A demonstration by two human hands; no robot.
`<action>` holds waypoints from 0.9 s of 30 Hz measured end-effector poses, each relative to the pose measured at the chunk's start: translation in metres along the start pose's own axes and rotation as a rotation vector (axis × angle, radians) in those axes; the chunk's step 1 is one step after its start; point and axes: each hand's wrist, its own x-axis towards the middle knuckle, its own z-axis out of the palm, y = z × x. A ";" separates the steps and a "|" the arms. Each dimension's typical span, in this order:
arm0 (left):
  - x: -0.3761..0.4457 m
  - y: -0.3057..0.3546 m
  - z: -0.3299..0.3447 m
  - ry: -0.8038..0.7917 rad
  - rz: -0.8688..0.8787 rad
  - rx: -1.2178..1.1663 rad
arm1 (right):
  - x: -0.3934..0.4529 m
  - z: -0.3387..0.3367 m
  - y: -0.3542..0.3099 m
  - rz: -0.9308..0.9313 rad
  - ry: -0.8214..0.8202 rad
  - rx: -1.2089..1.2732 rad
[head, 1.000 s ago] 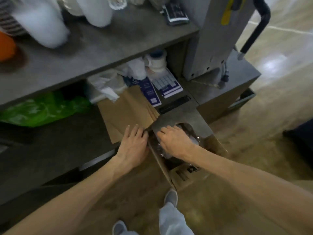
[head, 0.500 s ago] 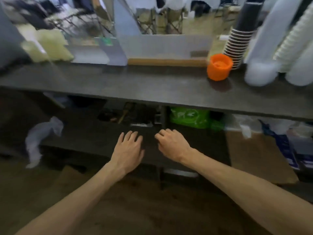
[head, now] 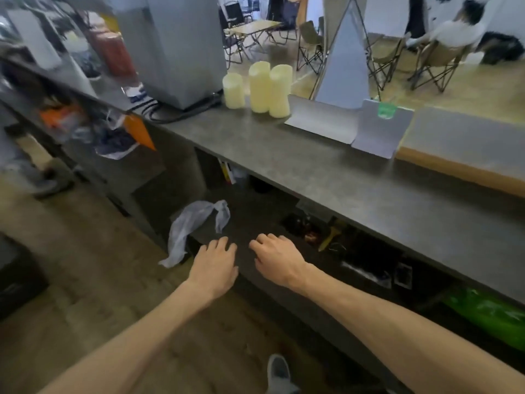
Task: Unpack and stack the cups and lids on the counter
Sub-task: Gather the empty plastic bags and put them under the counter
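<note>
Both hands empty. Left hand [head: 213, 265] palm down, fingers loosely spread and slightly bent, holding nothing. Right hand [head: 277, 258] palm down too, fingers curled a bit more at the knuckles, also holding nothing. They hang side by side with a small gap, in front of the lower shelf [head: 255, 217] under the counter [head: 355, 177]; can't tell if the fingertips touch the shelf edge.

Task items: three pale yellow sleeved stacks [head: 260, 86], probably cups but too blurred to confirm, stand upright and bunched at the counter's far edge, just right of a grey machine [head: 176, 46]. No lids that I can make out.

Crumpled clear plastic wrap [head: 193, 226] hangs off the lower shelf's left end, just left of the left hand. Green bag [head: 488, 314] sits on the lower shelf at the right edge of view.

Versus 1 s ago: both hands were at the opening of a cardboard box on the floor, the right one reaching inside; that box is now out of view. Versus 0.5 s ago: hand pose is about unchanged, the view has swung left, and the orange cup and white cup stacks have dropped out of frame.
</note>
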 end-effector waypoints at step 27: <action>0.262 -0.265 0.142 -0.469 0.100 -0.280 | 0.331 0.173 0.000 0.500 -0.354 0.482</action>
